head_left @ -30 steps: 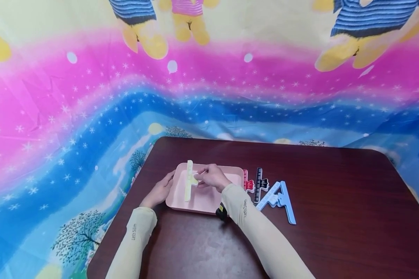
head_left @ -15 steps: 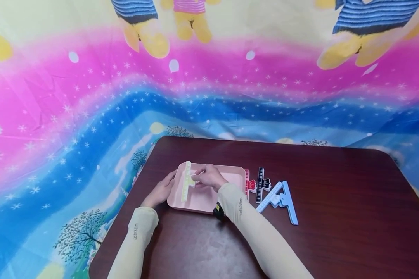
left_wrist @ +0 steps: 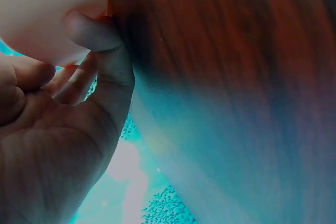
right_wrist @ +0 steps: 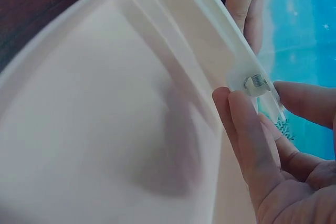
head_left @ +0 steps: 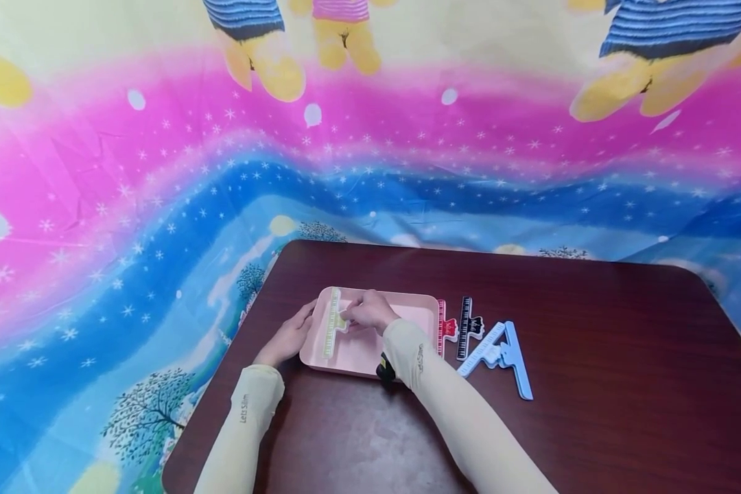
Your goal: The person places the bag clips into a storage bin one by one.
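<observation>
My right hand (head_left: 370, 312) pinches a pale yellow-green page clip (head_left: 331, 324) by its short handle, thumb on one side and fingers on the other. The clip has a long bar with a piano-key print, held over the left part of a pink tray (head_left: 370, 367). In the right wrist view, the metal spring (right_wrist: 255, 81) shows at the clip's hinge, and the bar casts a shadow on the tray. My left hand (head_left: 287, 337) holds the tray's left side. Its thumb (left_wrist: 94, 34) lies against the tray wall in the left wrist view, fingers around the edge.
Right of the tray lie a red page clip (head_left: 448, 329), a black one (head_left: 465, 328) and overlapping light blue ones (head_left: 514, 360). A small black-and-yellow object (head_left: 385, 368) shows by my right wrist. The brown table (head_left: 624, 357) meets a patterned cloth backdrop (head_left: 407, 151).
The yellow-green clip has come down and slightly left over the tray, its printed face turning up. My left hand stays on the tray's side. The head view has shifted slightly.
</observation>
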`<state>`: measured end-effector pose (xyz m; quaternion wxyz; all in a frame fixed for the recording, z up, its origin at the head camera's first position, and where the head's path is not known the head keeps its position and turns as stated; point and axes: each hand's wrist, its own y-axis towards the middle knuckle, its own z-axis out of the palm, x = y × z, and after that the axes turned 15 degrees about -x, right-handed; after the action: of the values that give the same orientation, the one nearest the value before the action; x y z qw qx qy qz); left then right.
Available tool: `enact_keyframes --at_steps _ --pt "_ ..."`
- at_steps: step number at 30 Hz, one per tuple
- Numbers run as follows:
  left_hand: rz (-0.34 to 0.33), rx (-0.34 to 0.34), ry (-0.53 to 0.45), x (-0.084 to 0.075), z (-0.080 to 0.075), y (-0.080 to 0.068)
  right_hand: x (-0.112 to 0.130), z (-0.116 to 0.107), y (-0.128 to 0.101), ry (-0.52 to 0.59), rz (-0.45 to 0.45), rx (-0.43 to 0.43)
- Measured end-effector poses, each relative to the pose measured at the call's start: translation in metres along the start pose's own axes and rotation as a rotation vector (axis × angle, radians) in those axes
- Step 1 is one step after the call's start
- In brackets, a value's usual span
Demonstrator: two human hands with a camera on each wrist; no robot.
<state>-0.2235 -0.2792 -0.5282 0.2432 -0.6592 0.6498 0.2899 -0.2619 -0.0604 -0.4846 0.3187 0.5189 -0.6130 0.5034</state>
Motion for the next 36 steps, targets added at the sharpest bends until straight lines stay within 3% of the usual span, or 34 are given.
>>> enact_keyframes --at_steps 23,30,36 --pt "-0.016 -0.002 -0.019 0.0 0.001 0.001 -0.01 0.008 0.015 -0.275 -0.048 0.011" --pt "-0.001 0.004 -0.01 -0.002 0.0 0.001 -0.008 0.005 0.016 -0.38 -0.104 -0.018" --pt "0.002 0.002 -0.017 0.0 0.0 0.003 -0.007 0.011 0.02 -0.376 -0.086 -0.008"
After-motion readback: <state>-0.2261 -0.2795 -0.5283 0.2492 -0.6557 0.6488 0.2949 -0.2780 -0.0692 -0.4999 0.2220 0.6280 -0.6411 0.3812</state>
